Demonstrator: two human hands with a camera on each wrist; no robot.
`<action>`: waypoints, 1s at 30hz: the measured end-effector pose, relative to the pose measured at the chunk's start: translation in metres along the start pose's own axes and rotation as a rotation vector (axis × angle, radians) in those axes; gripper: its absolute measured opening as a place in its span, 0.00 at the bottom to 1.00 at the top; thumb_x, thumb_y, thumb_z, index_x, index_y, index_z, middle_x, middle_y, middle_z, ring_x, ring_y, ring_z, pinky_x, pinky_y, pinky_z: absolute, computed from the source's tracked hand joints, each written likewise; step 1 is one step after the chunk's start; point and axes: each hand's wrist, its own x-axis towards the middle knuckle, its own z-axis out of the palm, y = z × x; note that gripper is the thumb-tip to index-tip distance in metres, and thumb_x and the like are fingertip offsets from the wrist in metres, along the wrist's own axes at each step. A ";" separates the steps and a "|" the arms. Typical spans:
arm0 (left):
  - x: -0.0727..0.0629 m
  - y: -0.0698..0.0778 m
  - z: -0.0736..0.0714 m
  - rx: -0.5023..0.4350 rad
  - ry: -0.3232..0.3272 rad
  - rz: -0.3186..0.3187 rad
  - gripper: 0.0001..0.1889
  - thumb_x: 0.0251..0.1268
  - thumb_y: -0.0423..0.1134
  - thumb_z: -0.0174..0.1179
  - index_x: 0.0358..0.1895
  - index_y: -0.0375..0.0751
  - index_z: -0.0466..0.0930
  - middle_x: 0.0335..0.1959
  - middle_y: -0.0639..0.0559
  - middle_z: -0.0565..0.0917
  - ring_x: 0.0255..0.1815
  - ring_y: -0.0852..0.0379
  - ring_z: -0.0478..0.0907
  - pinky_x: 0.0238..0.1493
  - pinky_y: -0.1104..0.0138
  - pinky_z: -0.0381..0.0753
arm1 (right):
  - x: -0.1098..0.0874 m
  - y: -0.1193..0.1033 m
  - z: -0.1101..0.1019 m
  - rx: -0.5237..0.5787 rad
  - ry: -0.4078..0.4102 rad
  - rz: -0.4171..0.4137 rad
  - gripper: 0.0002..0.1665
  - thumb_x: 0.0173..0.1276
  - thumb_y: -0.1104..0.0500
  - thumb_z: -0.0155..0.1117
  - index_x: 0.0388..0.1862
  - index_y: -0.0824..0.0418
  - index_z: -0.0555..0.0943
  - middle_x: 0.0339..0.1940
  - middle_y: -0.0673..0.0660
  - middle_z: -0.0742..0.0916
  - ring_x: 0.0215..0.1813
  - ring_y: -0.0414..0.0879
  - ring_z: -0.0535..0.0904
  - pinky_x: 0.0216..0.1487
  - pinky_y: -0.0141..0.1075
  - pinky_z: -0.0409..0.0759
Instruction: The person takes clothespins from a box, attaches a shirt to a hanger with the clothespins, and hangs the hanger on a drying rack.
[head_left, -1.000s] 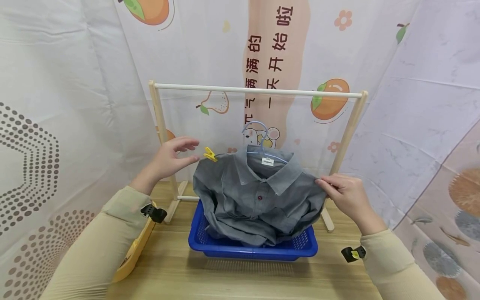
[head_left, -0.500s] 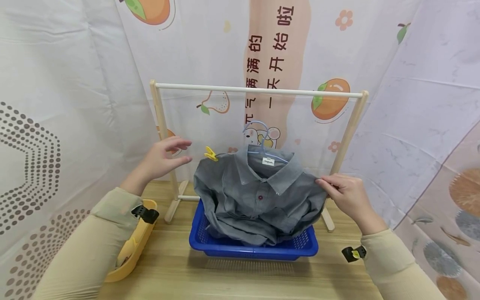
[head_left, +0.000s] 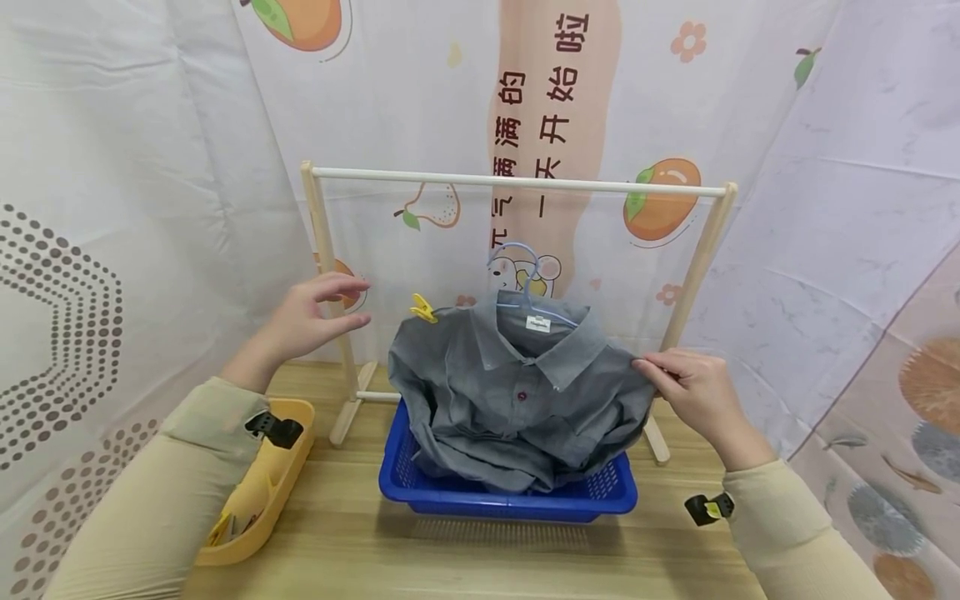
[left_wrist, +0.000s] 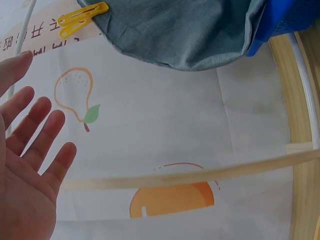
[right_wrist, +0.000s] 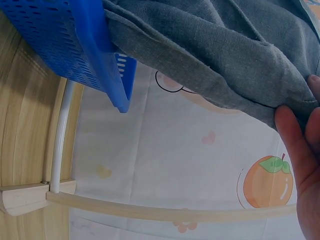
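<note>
A grey collared shirt [head_left: 480, 400] is on a light blue hanger [head_left: 529, 279], its lower part bunched in a blue basket [head_left: 517, 506]. On the shirt's left shoulder sits a yellow clothespin [head_left: 423, 308], also visible in the left wrist view. My left hand [head_left: 303, 317] is held in the air to the left of that clothespin, fingers apart and touching nothing. With thumb and fingers my right hand [head_left: 693, 392] pinches the shirt's right shoulder. The right wrist view shows the pinched cloth [right_wrist: 280, 95] close up.
A wooden rack with a white top rail [head_left: 517, 181] stands behind the shirt. At the left, partly behind my sleeve, is a yellow container [head_left: 288, 475] with small items inside, some yellow. Printed curtains [head_left: 435, 100] enclose the wooden table [head_left: 360, 533].
My left hand has drawn away leftward from the yellow clothespin, uncovering more of the yellow container. My right hand keeps its pinch on the shirt and has hardly moved.
</note>
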 end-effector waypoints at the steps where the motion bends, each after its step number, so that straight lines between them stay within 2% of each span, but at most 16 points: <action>1: -0.001 0.000 -0.001 0.001 -0.005 -0.006 0.21 0.63 0.32 0.71 0.60 0.36 0.83 0.55 0.45 0.83 0.52 0.48 0.79 0.58 0.58 0.76 | 0.000 0.000 0.000 -0.001 -0.002 0.002 0.12 0.54 0.70 0.79 0.35 0.57 0.93 0.27 0.48 0.90 0.22 0.29 0.78 0.24 0.24 0.77; 6: -0.005 -0.004 -0.006 0.008 -0.033 -0.045 0.22 0.62 0.34 0.72 0.59 0.38 0.83 0.54 0.47 0.83 0.55 0.50 0.77 0.58 0.63 0.74 | 0.000 0.000 0.000 0.006 -0.003 -0.001 0.12 0.54 0.71 0.78 0.36 0.57 0.93 0.25 0.47 0.89 0.21 0.29 0.78 0.24 0.24 0.77; 9: -0.007 -0.008 -0.008 0.002 -0.041 -0.052 0.21 0.62 0.33 0.73 0.59 0.37 0.83 0.56 0.46 0.83 0.57 0.46 0.77 0.58 0.65 0.72 | 0.001 -0.002 0.000 0.009 -0.001 -0.005 0.11 0.56 0.70 0.77 0.36 0.58 0.93 0.25 0.47 0.89 0.21 0.29 0.77 0.24 0.24 0.76; 16: -0.015 -0.016 -0.013 -0.017 -0.042 -0.072 0.23 0.60 0.32 0.73 0.60 0.41 0.83 0.56 0.48 0.83 0.58 0.48 0.77 0.58 0.58 0.72 | 0.001 -0.002 -0.001 -0.009 -0.009 0.009 0.11 0.56 0.70 0.78 0.36 0.58 0.93 0.27 0.49 0.90 0.22 0.29 0.78 0.25 0.24 0.76; 18: -0.017 -0.018 -0.015 -0.003 -0.041 -0.076 0.24 0.60 0.33 0.74 0.61 0.41 0.82 0.56 0.49 0.83 0.58 0.49 0.77 0.57 0.62 0.73 | 0.001 -0.002 -0.001 -0.013 -0.009 0.010 0.11 0.55 0.70 0.78 0.36 0.58 0.93 0.28 0.50 0.90 0.22 0.29 0.78 0.25 0.24 0.76; 23: -0.025 -0.022 -0.020 0.035 -0.059 -0.085 0.25 0.61 0.34 0.73 0.62 0.39 0.81 0.59 0.46 0.81 0.59 0.47 0.76 0.57 0.62 0.72 | 0.001 -0.003 -0.001 -0.017 -0.008 0.012 0.11 0.55 0.70 0.78 0.36 0.58 0.93 0.28 0.50 0.90 0.22 0.30 0.78 0.25 0.24 0.76; 30: -0.032 -0.030 -0.025 0.029 -0.074 -0.099 0.25 0.61 0.33 0.73 0.62 0.35 0.80 0.60 0.42 0.81 0.59 0.44 0.75 0.57 0.54 0.72 | 0.002 -0.004 -0.002 -0.014 0.002 -0.011 0.09 0.55 0.69 0.79 0.35 0.59 0.93 0.28 0.49 0.90 0.22 0.32 0.79 0.26 0.24 0.76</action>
